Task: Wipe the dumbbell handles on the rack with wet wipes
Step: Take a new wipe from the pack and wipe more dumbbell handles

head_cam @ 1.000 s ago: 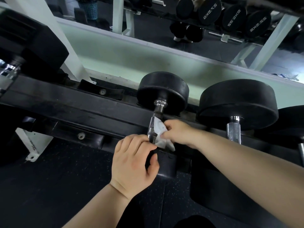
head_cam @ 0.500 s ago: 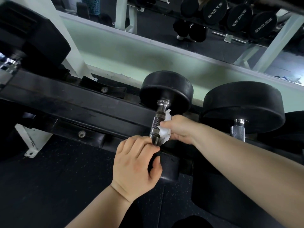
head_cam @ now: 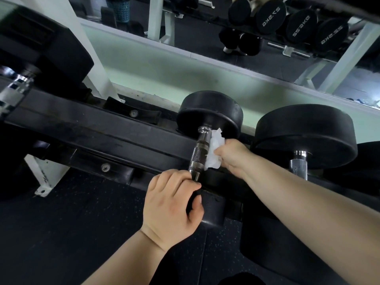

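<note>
Wet wipe (head_cam: 214, 150) right of dumbbell handle (head_cam: 198, 154).

The handle (head_cam: 198, 155) is bright polished metal, cross-hatched and rough along its middle. The weight heads (head_cam: 209, 112) look like matt black rubber. The wipe (head_cam: 214, 149) is thin, crumpled white cloth. The rack (head_cam: 102, 132) is scuffed black metal.

Left grip (head_cam: 170, 206) and right grip (head_cam: 232, 157) bare, forearms too; dark garment (head_cam: 240, 279) (just an edge) below

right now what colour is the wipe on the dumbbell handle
White: the crumpled white wet wipe shows best in the head view.
</note>
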Demonstrator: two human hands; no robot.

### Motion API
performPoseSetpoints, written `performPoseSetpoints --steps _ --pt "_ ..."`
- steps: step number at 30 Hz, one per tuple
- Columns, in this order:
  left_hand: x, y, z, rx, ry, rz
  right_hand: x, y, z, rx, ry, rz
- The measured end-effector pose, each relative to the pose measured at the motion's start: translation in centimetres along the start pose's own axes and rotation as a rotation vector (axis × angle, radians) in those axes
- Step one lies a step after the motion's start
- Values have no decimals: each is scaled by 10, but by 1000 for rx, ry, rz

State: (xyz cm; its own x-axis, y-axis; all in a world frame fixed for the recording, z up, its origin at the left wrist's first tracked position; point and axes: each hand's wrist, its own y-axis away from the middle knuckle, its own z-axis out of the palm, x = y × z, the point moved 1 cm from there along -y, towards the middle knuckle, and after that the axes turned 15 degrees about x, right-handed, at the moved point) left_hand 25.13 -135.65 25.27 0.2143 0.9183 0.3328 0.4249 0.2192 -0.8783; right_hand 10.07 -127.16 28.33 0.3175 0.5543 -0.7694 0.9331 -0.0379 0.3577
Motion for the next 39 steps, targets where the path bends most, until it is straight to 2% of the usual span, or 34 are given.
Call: performPoseSetpoints --steps 2,5,6,7,10,11,15,18,21,24,28,30,33,34,36,39 --pt "0 0 0 5 7 2 3 4 1 -31 47 21" --pt "0 0 1 18 15 -5 10 27 -8 -295 135 101" --pt "0 0 1 19 14 -6 9 30 -11 -320 115 111" --pt "1 0 1 18 12 -6 8 29 -12 -270 57 115" --pt "1 -1 1 11 5 -7 3 11 -10 23 -200 223" --pt "2 -2 0 7 1 -7 3 10 -9 55 -246 237" --pt "3 -3 0 2 0 -5 8 29 -18 -79 -172 159" --pt "3 -4 -2 -7 0 -19 8 41 -37 -238 -331 135" --pt "5 -6 -4 -50 13 -65 6 51 -46 -310 -416 73" --pt "7 -10 -6 -131 50 -188 14 61 -47 -395 -388 -41" --pt "11 -26 -7 -218 252 -736 17 63 -39 -440 -390 -153" --pt "12 -31 -5 -312 235 -777 17 65 -37 -428 -386 -188" --pt "-2 -48 -6 -194 217 -1024 20 68 -39 -346 -311 -228" --pt "-11 -55 -7 -155 182 -1065 22 68 -41 -286 -240 -260" --pt "-30 -69 -9 -155 66 -1012 25 71 -43 -195 -92 -339" --pt "-54 -79 -1 -346 -118 -883 33 84 -33 -150 126 -470"
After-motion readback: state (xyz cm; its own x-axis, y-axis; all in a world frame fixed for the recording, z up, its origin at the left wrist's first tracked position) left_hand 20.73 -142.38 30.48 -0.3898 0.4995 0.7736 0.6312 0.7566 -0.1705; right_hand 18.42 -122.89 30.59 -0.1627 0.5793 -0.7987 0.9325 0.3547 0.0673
